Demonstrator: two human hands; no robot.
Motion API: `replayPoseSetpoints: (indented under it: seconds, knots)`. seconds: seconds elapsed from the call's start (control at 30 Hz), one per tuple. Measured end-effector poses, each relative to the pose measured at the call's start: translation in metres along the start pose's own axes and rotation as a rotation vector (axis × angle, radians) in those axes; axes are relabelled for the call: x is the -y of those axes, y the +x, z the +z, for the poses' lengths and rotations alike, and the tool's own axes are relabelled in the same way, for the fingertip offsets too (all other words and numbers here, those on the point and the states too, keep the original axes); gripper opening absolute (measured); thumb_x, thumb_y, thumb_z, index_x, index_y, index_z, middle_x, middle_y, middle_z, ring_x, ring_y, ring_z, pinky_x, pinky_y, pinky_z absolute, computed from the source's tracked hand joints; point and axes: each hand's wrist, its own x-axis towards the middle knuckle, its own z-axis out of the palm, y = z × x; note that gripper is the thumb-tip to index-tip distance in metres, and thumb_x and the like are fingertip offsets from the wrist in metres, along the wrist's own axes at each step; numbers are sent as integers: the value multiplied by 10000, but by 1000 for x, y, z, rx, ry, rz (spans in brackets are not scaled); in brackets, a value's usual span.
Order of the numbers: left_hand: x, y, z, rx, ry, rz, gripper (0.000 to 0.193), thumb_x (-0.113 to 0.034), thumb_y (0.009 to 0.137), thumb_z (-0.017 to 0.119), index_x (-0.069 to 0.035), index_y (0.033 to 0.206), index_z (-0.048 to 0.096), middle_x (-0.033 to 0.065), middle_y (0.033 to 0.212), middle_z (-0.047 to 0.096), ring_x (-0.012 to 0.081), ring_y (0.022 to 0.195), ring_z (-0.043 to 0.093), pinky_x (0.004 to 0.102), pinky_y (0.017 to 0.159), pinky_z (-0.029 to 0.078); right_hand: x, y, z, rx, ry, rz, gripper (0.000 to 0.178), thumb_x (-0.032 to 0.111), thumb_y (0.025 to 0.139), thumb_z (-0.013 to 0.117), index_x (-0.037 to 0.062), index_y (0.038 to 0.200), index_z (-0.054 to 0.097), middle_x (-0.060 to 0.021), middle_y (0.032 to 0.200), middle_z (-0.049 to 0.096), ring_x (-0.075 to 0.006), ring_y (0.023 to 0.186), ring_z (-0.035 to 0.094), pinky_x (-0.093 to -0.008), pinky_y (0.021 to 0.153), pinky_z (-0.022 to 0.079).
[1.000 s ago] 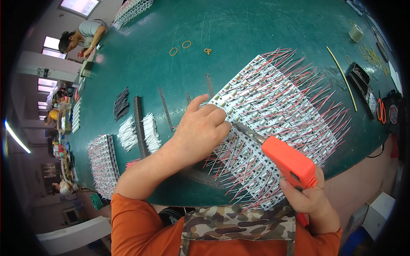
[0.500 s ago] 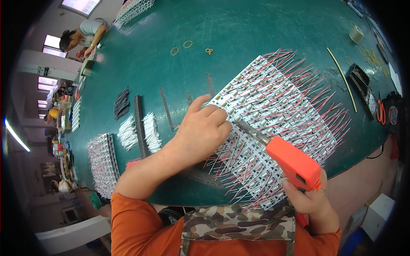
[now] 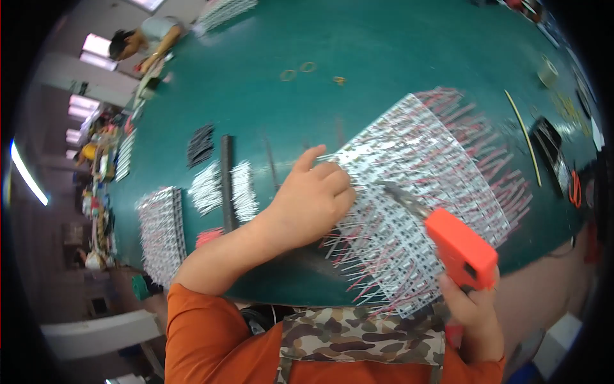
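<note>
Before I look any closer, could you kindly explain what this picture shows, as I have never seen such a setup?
Of course. There is no robot here: you are seeing a person's bare hands. The view is from a fisheye camera on the person's head, looking down, so straight edges bend near the rim.

The right hand holds a red tool with a metal tip pointing toward a white panel bristling with red and white wires. The left hand is at that panel's left side, fingers curled; blur hides whether it grips anything.

On the green table also lie a dark bar, a white bundle beside it, another wired panel and a yellow stick. Another person is at upper left.
</note>
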Motion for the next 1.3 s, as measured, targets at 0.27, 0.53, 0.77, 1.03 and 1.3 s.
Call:
replayPoseSetpoints:
  seconds: [0.27,0.53,0.77,1.03,1.3]
  knots:
    - [83,-97,-34,-179,111,-401,140,-43,784,715,-81,916,741,71,907,662,290,904,655,474,972,487,6,-20,-1,-340,253,168,491,-68,860,629,-60,1342,535,-165,1209,675,-87,815,599,-268,781,509]
    - [95,-122,-14,-61,145,-461,139,-88,855,682,-91,977,748,56,1025,685,276,1055,643,432,984,453,-4,-29,5,-384,206,109,493,-56,857,623,-67,1340,526,-157,1194,667,-92,793,589,-258,722,491]
    - [86,-127,-19,120,87,-521,95,-133,841,720,-72,913,732,67,928,676,306,945,643,450,845,488,4,-36,6,-390,226,68,519,-59,855,615,-68,1362,506,-167,1199,664,-77,760,573,-244,689,479]
    - [78,-133,1,138,180,-512,74,-131,858,674,-73,831,712,75,839,648,324,862,638,465,775,492,14,-37,8,-413,277,98,498,-73,853,614,-72,1341,518,-171,1182,669,-66,691,557,-244,648,467]
    - [68,-145,9,72,255,-482,57,-67,810,627,-83,833,676,66,844,658,297,865,645,444,795,476,20,-36,8,-392,255,100,439,-64,846,633,-79,1282,580,-130,1125,704,-66,713,591,-253,674,486]
